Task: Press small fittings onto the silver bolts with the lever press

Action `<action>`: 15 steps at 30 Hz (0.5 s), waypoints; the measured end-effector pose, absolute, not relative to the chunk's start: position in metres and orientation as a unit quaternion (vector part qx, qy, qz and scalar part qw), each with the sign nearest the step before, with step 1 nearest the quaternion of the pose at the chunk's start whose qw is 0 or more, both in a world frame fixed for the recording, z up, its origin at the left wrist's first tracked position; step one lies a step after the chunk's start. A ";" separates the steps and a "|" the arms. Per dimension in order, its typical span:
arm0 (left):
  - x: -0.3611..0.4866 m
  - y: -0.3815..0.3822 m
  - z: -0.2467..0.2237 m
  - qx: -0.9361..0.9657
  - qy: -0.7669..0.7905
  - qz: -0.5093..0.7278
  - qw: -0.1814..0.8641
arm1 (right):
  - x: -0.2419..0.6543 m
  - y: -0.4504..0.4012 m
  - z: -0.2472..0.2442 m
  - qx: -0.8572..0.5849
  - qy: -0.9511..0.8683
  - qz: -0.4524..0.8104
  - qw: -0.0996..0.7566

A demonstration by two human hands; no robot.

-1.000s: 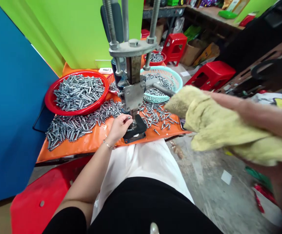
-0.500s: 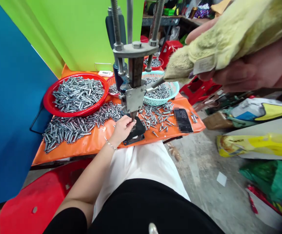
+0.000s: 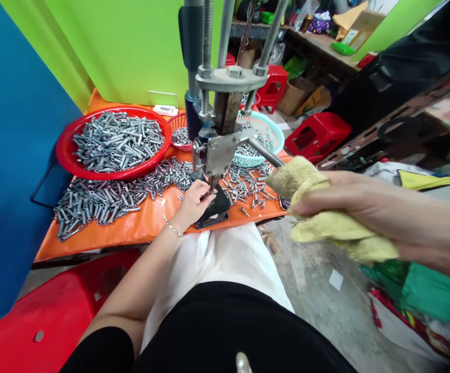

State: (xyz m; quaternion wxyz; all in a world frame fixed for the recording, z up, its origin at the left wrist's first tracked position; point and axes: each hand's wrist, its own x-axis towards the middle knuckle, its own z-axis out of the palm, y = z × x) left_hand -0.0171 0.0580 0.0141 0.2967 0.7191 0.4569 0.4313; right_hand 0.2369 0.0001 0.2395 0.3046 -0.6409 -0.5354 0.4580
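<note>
My left hand (image 3: 195, 203) is at the foot of the hand press (image 3: 221, 154), its fingers pinched just under the ram above the black base (image 3: 218, 206). What those fingertips hold is too small to make out. My right hand (image 3: 336, 197) is closed round the yellow cloth (image 3: 300, 181) wrapped on the end of the press lever (image 3: 266, 151), to the right of the press. Small metal parts (image 3: 104, 204) lie heaped on the orange table cover (image 3: 131, 230), with more of them (image 3: 248, 187) to the right of the press.
A red basin (image 3: 64, 145) full of metal parts stands at the left. Behind the press are a red basket (image 3: 178, 123) and a pale blue basket (image 3: 275, 135) with parts. Red stools (image 3: 320, 134) stand beyond the table, and another red seat (image 3: 54, 311) is at lower left.
My right hand has pulled the lever down from high at the right to about table height. My left hand stays at the press base. The view has shifted slightly.
</note>
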 end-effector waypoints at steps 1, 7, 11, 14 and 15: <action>-0.017 0.058 0.012 0.714 0.465 0.428 0.301 | 0.230 -0.003 0.229 -0.647 -0.532 0.485 0.252; -0.012 0.053 -0.005 0.652 0.481 0.456 0.368 | 0.204 0.019 0.084 -0.583 -0.615 0.321 0.424; -0.008 0.049 -0.005 0.642 0.496 0.461 0.359 | 0.197 0.046 0.018 -0.535 -0.628 0.285 0.489; -0.008 0.047 0.001 0.634 0.510 0.453 0.366 | 0.200 0.043 0.020 -0.522 -0.646 0.289 0.476; -0.009 0.047 0.004 0.632 0.513 0.450 0.368 | 0.201 0.039 0.026 -0.521 -0.646 0.295 0.473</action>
